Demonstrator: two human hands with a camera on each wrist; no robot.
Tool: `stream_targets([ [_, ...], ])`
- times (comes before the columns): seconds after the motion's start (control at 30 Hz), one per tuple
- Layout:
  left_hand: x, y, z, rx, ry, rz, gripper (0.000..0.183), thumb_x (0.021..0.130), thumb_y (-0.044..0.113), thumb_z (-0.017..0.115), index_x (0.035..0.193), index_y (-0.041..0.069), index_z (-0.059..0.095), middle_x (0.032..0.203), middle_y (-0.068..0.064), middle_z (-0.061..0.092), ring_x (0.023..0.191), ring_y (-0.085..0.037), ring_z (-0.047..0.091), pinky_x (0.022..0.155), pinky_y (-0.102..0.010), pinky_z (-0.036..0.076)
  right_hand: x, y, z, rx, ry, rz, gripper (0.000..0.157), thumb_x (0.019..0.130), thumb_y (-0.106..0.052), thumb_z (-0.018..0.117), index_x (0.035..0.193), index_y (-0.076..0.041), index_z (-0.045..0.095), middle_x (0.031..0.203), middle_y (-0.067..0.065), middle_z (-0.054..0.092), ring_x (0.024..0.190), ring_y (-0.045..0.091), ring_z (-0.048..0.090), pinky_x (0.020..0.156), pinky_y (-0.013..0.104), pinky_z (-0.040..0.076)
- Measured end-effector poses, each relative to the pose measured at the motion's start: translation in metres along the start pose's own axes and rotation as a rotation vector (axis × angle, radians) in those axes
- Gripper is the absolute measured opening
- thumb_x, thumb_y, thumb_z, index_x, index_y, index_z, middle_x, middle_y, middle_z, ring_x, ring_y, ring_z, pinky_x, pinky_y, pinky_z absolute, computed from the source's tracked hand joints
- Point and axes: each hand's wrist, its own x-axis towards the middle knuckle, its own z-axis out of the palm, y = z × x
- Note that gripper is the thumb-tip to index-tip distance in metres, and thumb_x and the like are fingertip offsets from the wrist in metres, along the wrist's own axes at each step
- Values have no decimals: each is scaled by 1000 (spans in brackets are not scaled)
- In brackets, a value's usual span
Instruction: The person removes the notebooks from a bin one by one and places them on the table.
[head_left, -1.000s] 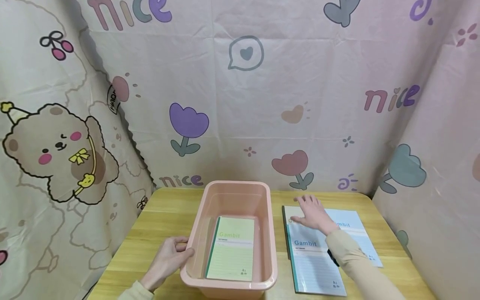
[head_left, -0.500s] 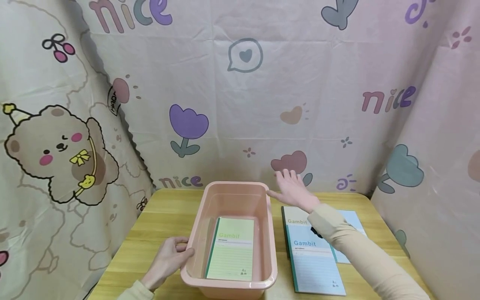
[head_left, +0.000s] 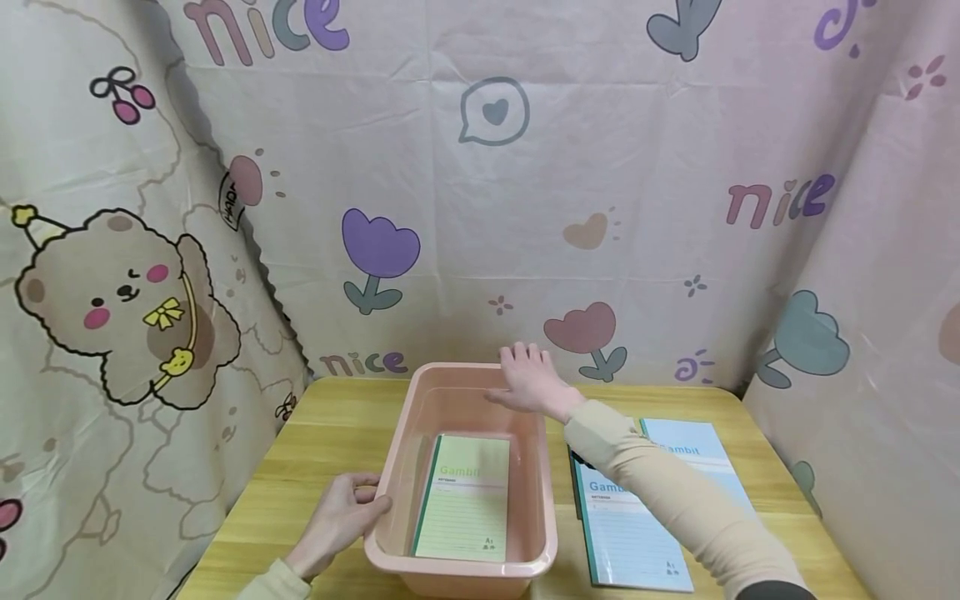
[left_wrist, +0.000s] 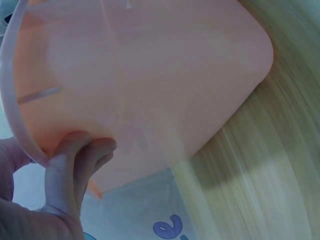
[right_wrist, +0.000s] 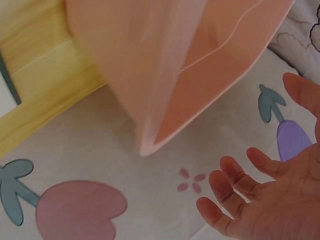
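A pink plastic basin (head_left: 457, 569) stands on the wooden table. Inside, flat on its floor, lies a green Gambit notebook (head_left: 465, 508). My left hand (head_left: 341, 518) grips the basin's left rim, thumb over the edge; the left wrist view shows the curled fingers (left_wrist: 82, 155) against the outer wall. Over the basin's far right corner hovers my right hand (head_left: 532, 385), fingers spread and nothing in them. In the right wrist view its palm (right_wrist: 280, 200) faces the camera, apart from the basin corner.
Right of the basin lies a blue Gambit notebook (head_left: 637, 550), overlapping another with a dark spine. A further blue notebook (head_left: 697, 442) lies beyond, partly hidden by my right sleeve (head_left: 675, 500). A printed cloth (head_left: 480, 208) hangs behind the table (head_left: 352, 417).
My right hand has moved left from above the notebooks to over the basin's far right corner. The left hand keeps its hold on the rim.
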Motion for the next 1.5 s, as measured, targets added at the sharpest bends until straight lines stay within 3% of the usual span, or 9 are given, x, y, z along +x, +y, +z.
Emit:
stream_targets([
  [0.33, -1, 1, -1, 4, 1, 7, 47, 84, 1, 64, 123, -22, 53, 104, -35, 72, 90, -38, 75, 74, -41, 66, 13, -35, 11, 1, -80, 17, 69, 87, -60, 67, 125, -4, 51, 117, 14, 54, 108, 32, 49, 92, 43, 44],
  [0.47, -1, 1, -1, 4, 1, 5, 46, 84, 0, 63, 123, -22, 53, 104, -35, 71, 89, -38, 75, 74, -41, 66, 20, -46, 19, -1, -111, 51, 74, 87, -60, 67, 133, -4, 50, 128, 16, 55, 119, 35, 50, 100, 47, 46],
  [0.67, -1, 1, 0, 2, -10, 13, 47, 85, 0, 63, 124, -23, 52, 104, -35, 71, 88, -37, 76, 73, -41, 66, 30, -58, 38, -13, -138, 95, 83, 87, -60, 68, 143, -4, 45, 145, 20, 49, 135, 39, 44, 114, 53, 40],
  [0.87, -2, 0, 1, -4, -4, 11, 46, 85, 0, 64, 123, -22, 53, 104, -34, 71, 89, -37, 76, 74, -42, 66, 34, -62, 56, 18, -157, 129, 86, 87, -60, 68, 148, -5, 41, 154, 21, 43, 141, 40, 40, 117, 55, 37],
  [1.3, -2, -2, -1, -6, -19, 26, 47, 85, 0, 64, 124, -22, 52, 104, -35, 71, 90, -40, 75, 74, -41, 66, 43, -63, 108, 32, -134, 182, 85, 81, -64, 71, 140, -6, 48, 139, 18, 53, 128, 37, 50, 105, 54, 46],
  [1.5, -2, -2, -2, -8, -20, 39, 46, 84, 0, 64, 123, -23, 52, 103, -35, 71, 88, -38, 75, 74, -41, 66, 44, -63, 127, 84, -162, 210, 87, 78, -63, 75, 137, -5, 49, 138, 19, 53, 129, 38, 49, 110, 55, 43],
])
